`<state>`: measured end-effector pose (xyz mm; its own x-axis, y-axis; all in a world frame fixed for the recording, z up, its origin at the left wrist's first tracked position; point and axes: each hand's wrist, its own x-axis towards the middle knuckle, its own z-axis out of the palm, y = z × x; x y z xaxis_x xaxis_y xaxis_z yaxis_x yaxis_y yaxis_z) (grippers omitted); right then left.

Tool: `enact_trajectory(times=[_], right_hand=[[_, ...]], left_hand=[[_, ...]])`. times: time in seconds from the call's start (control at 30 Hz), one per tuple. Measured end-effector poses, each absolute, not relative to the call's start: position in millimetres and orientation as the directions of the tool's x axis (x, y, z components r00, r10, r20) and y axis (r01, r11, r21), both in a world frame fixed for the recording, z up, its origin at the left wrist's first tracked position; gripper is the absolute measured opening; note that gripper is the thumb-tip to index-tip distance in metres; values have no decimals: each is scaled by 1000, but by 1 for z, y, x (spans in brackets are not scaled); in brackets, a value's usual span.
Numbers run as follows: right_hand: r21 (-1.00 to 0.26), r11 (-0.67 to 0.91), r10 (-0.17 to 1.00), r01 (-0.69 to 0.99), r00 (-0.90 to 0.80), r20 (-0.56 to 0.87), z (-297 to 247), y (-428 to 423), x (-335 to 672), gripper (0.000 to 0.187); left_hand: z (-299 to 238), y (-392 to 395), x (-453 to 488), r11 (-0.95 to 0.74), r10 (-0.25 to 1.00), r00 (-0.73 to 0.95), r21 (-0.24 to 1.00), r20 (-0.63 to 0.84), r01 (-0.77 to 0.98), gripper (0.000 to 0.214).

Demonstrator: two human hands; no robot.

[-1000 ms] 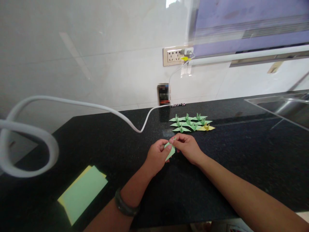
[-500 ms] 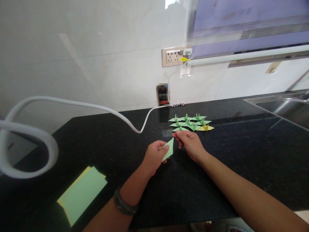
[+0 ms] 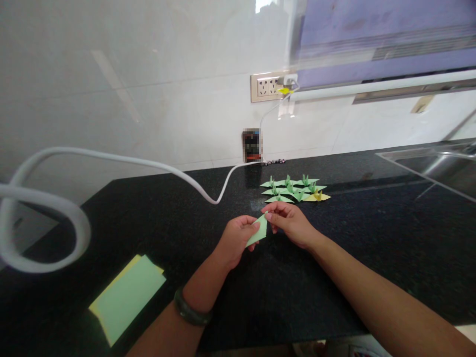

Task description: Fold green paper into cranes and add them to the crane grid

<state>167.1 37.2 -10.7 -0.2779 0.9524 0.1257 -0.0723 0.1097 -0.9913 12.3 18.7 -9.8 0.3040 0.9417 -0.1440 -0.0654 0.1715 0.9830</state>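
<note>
A small folded piece of light green paper [image 3: 259, 231] is held above the black counter. My left hand [image 3: 238, 239] pinches it between thumb and fingers from the left side. At its upper right corner, the thumb and fingertips of my right hand [image 3: 288, 221] are closed on the edge. Just beyond my hands, several folded paper cranes [image 3: 292, 189] stand in rows. Most are green, and one yellow crane [image 3: 318, 196] sits at the front right. A stack of green and yellow paper sheets [image 3: 128, 300] lies to the left of my left forearm.
A thick white cable [image 3: 169, 171] loops over the left of the black counter [image 3: 178, 218]. A dark, blurred-out device [image 3: 252, 145] leans against the tiled wall below a socket [image 3: 266, 88]. At the far right is a metal sink [image 3: 442, 166].
My right hand has come down and left to the paper's upper corner and now grips it. The paper has tilted slightly in my left hand.
</note>
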Motion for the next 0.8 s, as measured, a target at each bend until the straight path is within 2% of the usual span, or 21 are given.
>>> enact_trajectory(times=[0.23,0.4,0.57,0.67,0.8], right_hand=[[-991,93,912,-99,-391,125,-7,38,175,14],[-987,67,892,-147,-435,125,-6,40,175,17],[-987,-12,956,-161,-291,35,-9,42,173,23],[-993,-67,952,-98,-303,-35,-11,43,172,27],[-996,-76,950,-48,-308,-57,-13,43,171,29]], left_hand=[[-4,20,2,245,885,418,969,-206,-43,24],[-2,22,0,287,854,469,956,-225,-65,21],[-7,22,5,128,944,302,991,-132,32,21],[-10,22,7,41,970,231,985,-80,169,23],[-15,22,6,-83,973,230,948,10,307,23]])
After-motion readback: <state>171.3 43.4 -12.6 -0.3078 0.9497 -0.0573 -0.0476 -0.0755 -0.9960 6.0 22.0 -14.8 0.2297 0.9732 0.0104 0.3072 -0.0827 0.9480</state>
